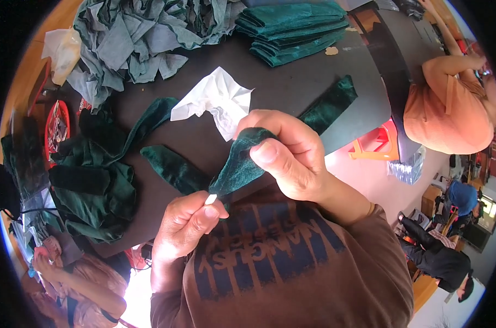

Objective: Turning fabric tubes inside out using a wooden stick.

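A dark green velvet strip [238,170] is stretched between my two hands above the table's near edge. My right hand [292,156] is closed on its upper part, the thumb pressing the folded cloth against the fingers. At the strip's lower, pointed end, my left hand [189,223] pinches a small white stick-like piece [210,199] that touches the cloth tip. Whether the piece goes inside the cloth cannot be made out. Another length of green velvet [174,168] lies behind my left hand, and a flat velvet end [332,104] reaches past my right hand.
A crumpled white paper [215,98] lies mid-table. Grey-green cloth pieces [133,41] are heaped at the far left, beside folded green velvet [291,30]. Bunched velvet [95,197] and a red basket [56,131] sit left. A red stool [376,142] and other people are nearby.
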